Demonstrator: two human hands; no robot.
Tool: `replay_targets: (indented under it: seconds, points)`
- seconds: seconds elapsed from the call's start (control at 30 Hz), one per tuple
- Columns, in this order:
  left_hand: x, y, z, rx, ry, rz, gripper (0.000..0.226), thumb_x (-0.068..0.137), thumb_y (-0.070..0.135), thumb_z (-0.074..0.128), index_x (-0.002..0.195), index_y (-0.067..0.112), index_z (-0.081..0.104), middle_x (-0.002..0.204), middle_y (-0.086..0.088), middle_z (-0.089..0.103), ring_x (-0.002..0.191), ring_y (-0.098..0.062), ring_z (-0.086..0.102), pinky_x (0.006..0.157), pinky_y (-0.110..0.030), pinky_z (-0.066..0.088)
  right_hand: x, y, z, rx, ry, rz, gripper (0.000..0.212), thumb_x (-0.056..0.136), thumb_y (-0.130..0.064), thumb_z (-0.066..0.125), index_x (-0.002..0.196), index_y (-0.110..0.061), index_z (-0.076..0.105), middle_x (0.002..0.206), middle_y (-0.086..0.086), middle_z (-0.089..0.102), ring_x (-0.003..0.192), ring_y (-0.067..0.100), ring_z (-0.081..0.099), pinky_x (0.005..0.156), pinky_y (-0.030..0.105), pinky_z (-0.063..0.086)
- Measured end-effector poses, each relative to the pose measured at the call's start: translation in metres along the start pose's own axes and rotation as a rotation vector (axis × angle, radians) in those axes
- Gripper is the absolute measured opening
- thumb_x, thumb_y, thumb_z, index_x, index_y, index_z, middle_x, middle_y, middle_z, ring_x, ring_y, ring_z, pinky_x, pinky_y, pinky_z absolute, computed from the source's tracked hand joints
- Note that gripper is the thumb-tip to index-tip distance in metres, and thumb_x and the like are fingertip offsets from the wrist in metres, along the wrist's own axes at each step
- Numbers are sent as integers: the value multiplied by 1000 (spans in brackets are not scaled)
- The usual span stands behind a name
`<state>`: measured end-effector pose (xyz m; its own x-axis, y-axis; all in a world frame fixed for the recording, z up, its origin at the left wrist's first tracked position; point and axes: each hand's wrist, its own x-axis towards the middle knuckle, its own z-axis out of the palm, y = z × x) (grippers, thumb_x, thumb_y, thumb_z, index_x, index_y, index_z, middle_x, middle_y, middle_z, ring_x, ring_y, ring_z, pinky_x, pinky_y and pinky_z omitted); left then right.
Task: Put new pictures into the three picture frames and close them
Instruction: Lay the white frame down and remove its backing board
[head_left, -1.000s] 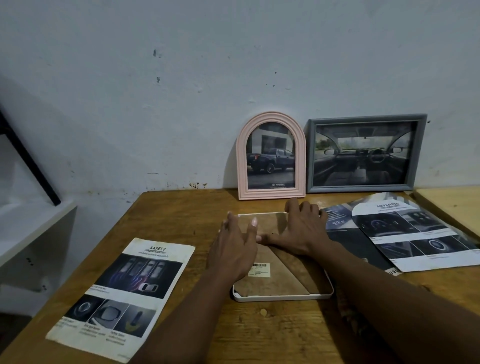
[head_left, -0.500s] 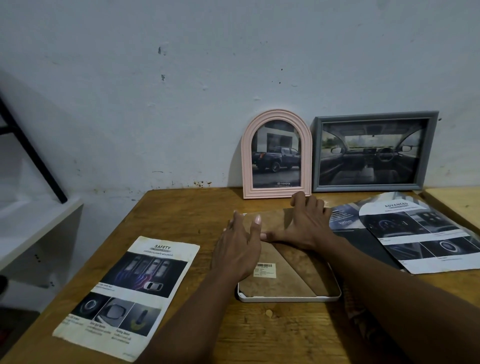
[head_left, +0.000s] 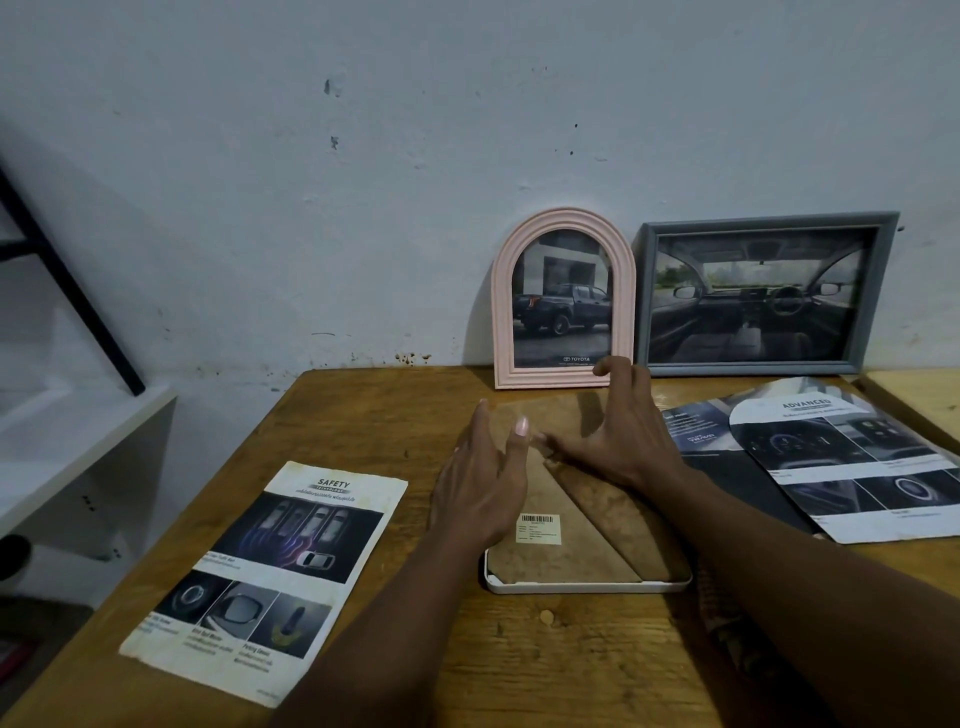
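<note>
Big brown wooden table (head_left: 395, 415) set against a pale wall. Far back, leaning on that wall: wide grey rectangle frame (head_left: 642, 301) with a car-inside picture, long side running left to right, and just left of it a tall pink arch-top frame (head_left: 502, 312) with a dark truck picture, standing upright. To the right, spread-out car brochure pages (head_left: 852, 467); to the left, flat white "SAFETY" leaflet (head_left: 270, 577), a bit tilted. In the middle, lying face down, white-edged rectangle frame (head_left: 587, 586), long side pointing away toward the wall, brown board back up, with a slanted fold-out stand and a small barcode sticker (head_left: 539, 529). Over its left edge, left hand (head_left: 480, 488), fingers straight and close together, not gripping, thumb tip up beside the board. Over its far right part, right hand (head_left: 618, 436), fingers spread wide and lifted, thumb low near the board; touching or just above, cannot tell. Nothing held in either hand.
</note>
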<state>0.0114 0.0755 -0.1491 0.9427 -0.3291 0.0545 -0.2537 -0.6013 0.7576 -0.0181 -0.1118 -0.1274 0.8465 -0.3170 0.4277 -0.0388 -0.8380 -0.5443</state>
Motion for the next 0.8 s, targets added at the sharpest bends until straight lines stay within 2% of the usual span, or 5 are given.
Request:
replay_targets:
  seconds: [0.2, 0.33, 0.47, 0.6, 0.8]
  points:
    - [-1, -2, -6, -162, 65, 56, 89, 78, 92, 18, 156, 52, 1, 168, 8, 21, 150, -27, 30, 116, -59, 31, 8, -9, -8, 176, 173, 47, 71, 70, -52, 82, 119, -26, 37, 118, -2, 40, 102, 11, 44, 76, 20, 41]
    - [-1, -2, -4, -133, 52, 42, 96, 72, 98, 12, 155, 53, 0, 168, 8, 19, 151, -27, 29, 116, -60, 30, 10, 0, -13, 384, 251, 309, 44, 85, -36, 74, 115, -22, 45, 101, 4, 57, 90, 21, 60, 79, 34, 54]
    - [0, 0, -1, -80, 19, 1, 96, 72, 97, 9, 155, 52, -5, 170, 6, 16, 152, -31, 27, 117, -61, 27, 7, 6, -13, 526, 162, 431, 36, 88, -32, 72, 115, -17, 53, 100, -3, 55, 91, 15, 56, 77, 30, 49]
    - [-1, 1, -4, -107, -8, -28, 96, 74, 97, 14, 156, 50, -3, 169, 4, 20, 151, -33, 27, 117, -60, 26, 7, 0, -13, 805, 280, 486, 31, 89, -26, 70, 115, -12, 57, 104, 3, 58, 91, 13, 56, 73, 26, 47]
    - [14, 1, -9, -350, -49, -88, 102, 60, 106, 32, 146, 51, 32, 146, 6, 54, 132, -28, 52, 109, -60, 40, 11, -14, -20, 746, 495, 487, 18, 90, -22, 67, 104, -11, 63, 88, -4, 60, 81, 10, 58, 73, 24, 51]
